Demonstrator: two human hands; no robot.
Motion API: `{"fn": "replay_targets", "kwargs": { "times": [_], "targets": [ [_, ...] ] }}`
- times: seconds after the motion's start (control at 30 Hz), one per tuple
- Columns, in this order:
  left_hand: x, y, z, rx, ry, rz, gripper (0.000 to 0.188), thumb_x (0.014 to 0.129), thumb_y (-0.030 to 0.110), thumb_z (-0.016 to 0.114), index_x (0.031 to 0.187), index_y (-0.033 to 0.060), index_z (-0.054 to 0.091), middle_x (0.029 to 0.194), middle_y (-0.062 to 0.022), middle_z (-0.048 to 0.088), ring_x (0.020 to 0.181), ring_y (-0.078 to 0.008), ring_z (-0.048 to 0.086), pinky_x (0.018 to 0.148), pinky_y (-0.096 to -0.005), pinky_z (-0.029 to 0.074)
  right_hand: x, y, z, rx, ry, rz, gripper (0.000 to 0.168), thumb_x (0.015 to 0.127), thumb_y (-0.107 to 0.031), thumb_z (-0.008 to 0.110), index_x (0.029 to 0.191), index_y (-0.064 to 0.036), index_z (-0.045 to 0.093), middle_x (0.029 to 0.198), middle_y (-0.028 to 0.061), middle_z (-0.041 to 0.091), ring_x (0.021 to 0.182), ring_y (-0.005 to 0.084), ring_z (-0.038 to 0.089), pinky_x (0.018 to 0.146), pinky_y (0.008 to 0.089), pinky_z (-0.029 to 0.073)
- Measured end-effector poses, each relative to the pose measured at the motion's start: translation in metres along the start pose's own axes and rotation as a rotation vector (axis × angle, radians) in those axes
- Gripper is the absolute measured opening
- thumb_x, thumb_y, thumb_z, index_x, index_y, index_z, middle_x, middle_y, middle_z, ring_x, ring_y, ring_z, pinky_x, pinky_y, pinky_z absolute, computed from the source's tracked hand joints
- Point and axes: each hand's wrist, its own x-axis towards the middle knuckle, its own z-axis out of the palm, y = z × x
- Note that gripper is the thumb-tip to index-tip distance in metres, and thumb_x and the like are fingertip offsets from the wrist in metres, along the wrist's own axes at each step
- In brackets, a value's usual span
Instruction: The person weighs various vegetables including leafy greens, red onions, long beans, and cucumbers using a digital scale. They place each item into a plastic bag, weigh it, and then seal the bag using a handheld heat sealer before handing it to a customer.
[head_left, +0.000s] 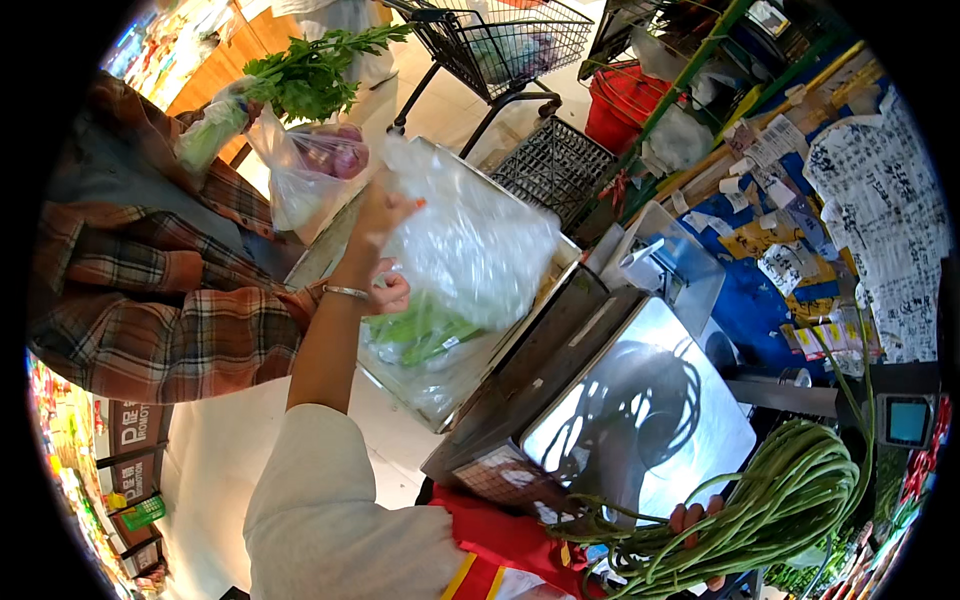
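My left hand (381, 214) reaches across a pale tray-like surface (465, 397), its fingers blurred at the near edge of a crumpled clear plastic bag (472, 232). I cannot tell whether they grip it. A small orange spot shows at its fingertip. Long green vegetables (424, 330) lie in clear plastic beside that bag. My right hand (694, 519) is shut on a thick bundle of yardlong beans (787, 495), mostly hidden behind the strands. The bundle hangs by the corner of a steel scale plate (645, 420); a few strands cross in front of the plate's edge.
Another person in a plaid shirt (195, 330) stands opposite, with one hand (391, 291) beside my wrist. Bagged celery (300, 82) and a bag of purple onions (337, 154) hang from their other side. Beyond are a shopping cart (510, 45), a black crate (555, 161) and a red bucket (622, 105).
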Motion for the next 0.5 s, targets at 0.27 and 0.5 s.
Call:
{"fn": "replay_targets", "kwargs": {
  "times": [0.27,0.5],
  "targets": [
    [-0.049,0.099,-0.002,-0.238,-0.162,0.476,0.012,0.071,0.003,0.065,0.082,0.0035,0.063,0.109,-0.0035,0.045,0.106,-0.0158,0.045,0.086,-0.0278,0.039,-0.014,0.007,0.023,0.108,0.131,-0.195,0.069,0.043,-0.024,0.085,0.097,-0.004,0.046,0.089,0.0013,0.048,0.067,0.0124,0.049,0.064,0.0278,0.033],
    [-0.105,0.234,0.037,-0.694,-0.305,0.955,0.025,0.072,0.001,0.063,0.096,0.0046,0.06,0.114,-0.0047,0.045,0.105,-0.0146,0.044,0.082,-0.0265,0.043,-0.048,0.007,0.029,0.24,-0.071,-0.39,0.075,0.05,-0.015,0.078,0.117,0.001,0.048,0.106,0.016,0.054,0.092,0.0263,0.054,0.077,0.0383,0.044]
  ]
}}
